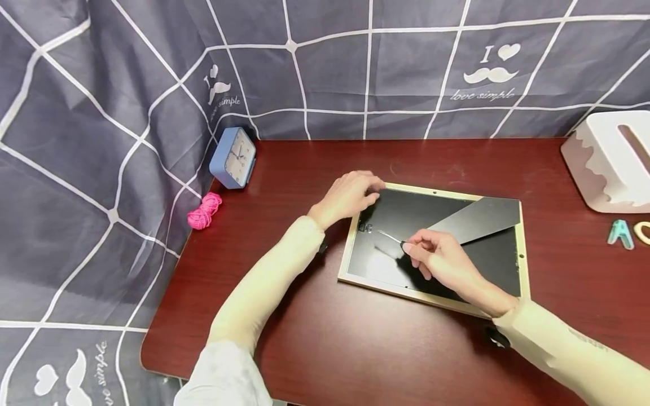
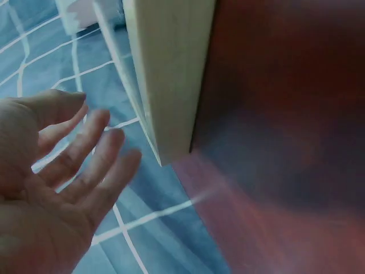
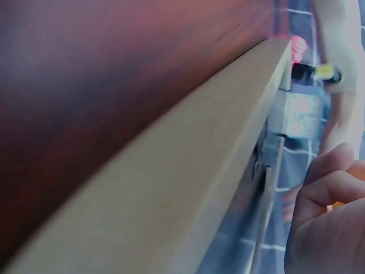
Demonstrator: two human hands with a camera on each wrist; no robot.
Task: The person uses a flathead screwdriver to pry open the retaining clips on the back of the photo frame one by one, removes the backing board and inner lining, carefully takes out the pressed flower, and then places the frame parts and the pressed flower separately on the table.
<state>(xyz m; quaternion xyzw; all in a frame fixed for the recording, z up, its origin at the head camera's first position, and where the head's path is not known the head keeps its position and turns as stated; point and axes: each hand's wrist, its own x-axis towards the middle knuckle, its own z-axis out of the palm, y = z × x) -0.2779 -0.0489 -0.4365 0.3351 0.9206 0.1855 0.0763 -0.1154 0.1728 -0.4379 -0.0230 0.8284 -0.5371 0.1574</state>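
Note:
A picture frame (image 1: 386,289) with a pale wooden rim lies on the table, its black backing board (image 1: 363,256) facing up. A grey stand flap (image 1: 479,219) crosses its right part, and a small metal hanger (image 1: 364,227) sits near the left side. My right hand (image 1: 442,259) pinches the dark handle of a thin screwdriver (image 1: 390,237) over the board, with the tip pointing left toward the hanger. At the frame's far left corner is my left hand (image 1: 350,194), fingertips right at the rim. In the left wrist view its fingers (image 2: 102,154) are loosely bent, holding nothing.
A blue alarm clock (image 1: 235,158) and pink yarn (image 1: 205,211) stand at the table's left edge. To the right are a white tissue box (image 1: 604,163), a teal letter A (image 1: 620,234) and a cream ring-shaped piece (image 1: 638,232). Grey checked cloth (image 1: 335,73) hangs behind.

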